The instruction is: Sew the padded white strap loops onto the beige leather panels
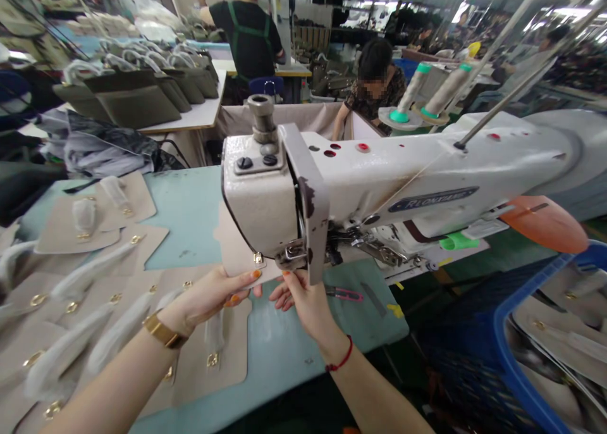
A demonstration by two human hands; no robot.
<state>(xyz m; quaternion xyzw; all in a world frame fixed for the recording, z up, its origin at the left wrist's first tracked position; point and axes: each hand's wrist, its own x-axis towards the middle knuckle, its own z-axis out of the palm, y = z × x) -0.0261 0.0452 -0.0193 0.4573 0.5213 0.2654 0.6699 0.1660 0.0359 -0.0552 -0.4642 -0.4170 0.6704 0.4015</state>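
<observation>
A white industrial sewing machine [360, 174] stands in front of me, its head close to the camera. A beige bag panel [234, 247] with a gold ring lies under the machine head. My left hand [213, 295] pinches the near edge of that panel, thumb on top. My right hand [298, 295] grips the same panel right below the presser foot [291, 254], fingers curled. The needle area is partly hidden by the machine's face plate.
Several beige panels with wrapped handles [85, 282] are stacked on the blue table [190, 206] at left. Small pink snips [344, 293] lie by the machine. A blue bin [535, 333] with panels sits at right. Other people work at benches behind.
</observation>
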